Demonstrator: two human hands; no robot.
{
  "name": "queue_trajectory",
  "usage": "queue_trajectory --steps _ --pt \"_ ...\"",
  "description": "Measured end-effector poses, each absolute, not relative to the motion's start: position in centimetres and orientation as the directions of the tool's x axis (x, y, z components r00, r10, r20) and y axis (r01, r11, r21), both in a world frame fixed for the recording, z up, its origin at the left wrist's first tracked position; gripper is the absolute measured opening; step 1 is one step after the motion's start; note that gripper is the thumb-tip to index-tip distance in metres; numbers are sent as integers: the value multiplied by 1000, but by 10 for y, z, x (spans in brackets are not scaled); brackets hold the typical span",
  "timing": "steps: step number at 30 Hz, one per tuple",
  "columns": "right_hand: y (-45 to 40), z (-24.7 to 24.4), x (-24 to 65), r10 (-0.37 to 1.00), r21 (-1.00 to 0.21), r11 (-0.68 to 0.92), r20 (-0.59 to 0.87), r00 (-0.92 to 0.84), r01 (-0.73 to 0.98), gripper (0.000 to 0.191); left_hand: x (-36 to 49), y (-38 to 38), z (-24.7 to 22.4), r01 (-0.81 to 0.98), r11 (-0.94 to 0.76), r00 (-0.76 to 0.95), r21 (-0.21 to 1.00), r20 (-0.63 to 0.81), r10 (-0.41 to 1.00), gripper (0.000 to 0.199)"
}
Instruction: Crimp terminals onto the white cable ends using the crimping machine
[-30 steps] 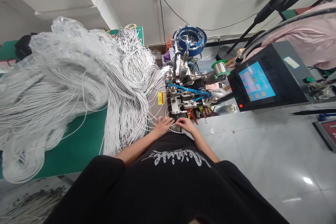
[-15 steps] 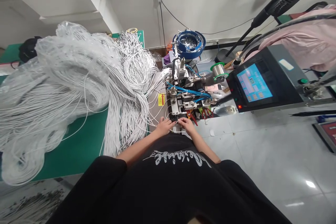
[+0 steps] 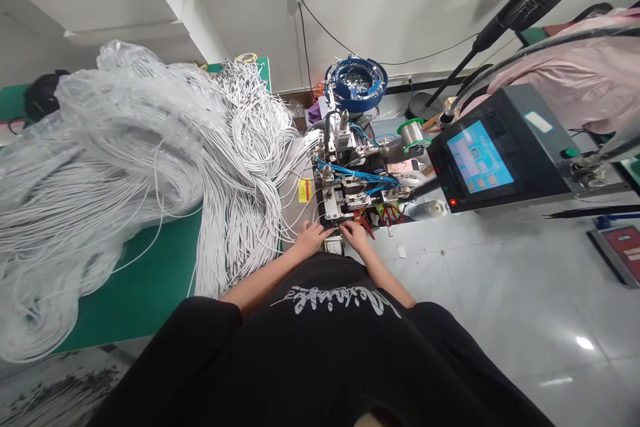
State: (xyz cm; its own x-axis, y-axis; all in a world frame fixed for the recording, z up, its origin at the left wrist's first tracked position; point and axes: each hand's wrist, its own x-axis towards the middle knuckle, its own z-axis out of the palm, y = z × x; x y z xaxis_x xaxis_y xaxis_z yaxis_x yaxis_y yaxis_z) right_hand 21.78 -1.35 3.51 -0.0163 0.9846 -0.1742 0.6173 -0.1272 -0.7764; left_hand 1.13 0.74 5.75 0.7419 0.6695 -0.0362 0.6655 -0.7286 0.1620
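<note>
My left hand [image 3: 311, 239] is at the near end of the machine [image 3: 332, 199], its fingers closed and pointing to the right; what they hold is too small to make out. Just to the right, my right hand [image 3: 354, 236] has its fingers pinched at the same end of the machine, and anything between them is hidden. A small gap separates the fingertips. White cables [image 3: 253, 180] lie in a thick bundle left of the machine, and a few loose ones run to its left edge, beside a yellow arrow label [image 3: 305, 191].
A blue bowl feeder [image 3: 356, 84] stands behind the machine, with a wire spool [image 3: 413, 134] to its right. Further right is a lit control screen [image 3: 480, 156]. Red-handled scissors [image 3: 393, 215] lie near my right hand. A green table [image 3: 145, 287] carries plastic-wrapped cables.
The whole view has shifted slightly. My hands stay at the machine's near end, with the fingertips a little further apart, and the white cable by my left hand no longer shows below it.
</note>
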Motion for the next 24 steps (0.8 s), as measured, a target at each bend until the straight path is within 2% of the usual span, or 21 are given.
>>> queue_trajectory --steps 10,17,24 --pt "-9 28 215 970 -798 -176 -241 -38 576 25 15 11 55 668 -732 744 136 -86 663 55" --pt "-7 22 212 964 -772 -206 -265 -10 602 20 17 13 53 650 -751 759 116 -111 641 59" --pt "-10 17 215 954 -739 -246 -300 20 627 25 19 12 52 662 -742 749 107 -117 652 60"
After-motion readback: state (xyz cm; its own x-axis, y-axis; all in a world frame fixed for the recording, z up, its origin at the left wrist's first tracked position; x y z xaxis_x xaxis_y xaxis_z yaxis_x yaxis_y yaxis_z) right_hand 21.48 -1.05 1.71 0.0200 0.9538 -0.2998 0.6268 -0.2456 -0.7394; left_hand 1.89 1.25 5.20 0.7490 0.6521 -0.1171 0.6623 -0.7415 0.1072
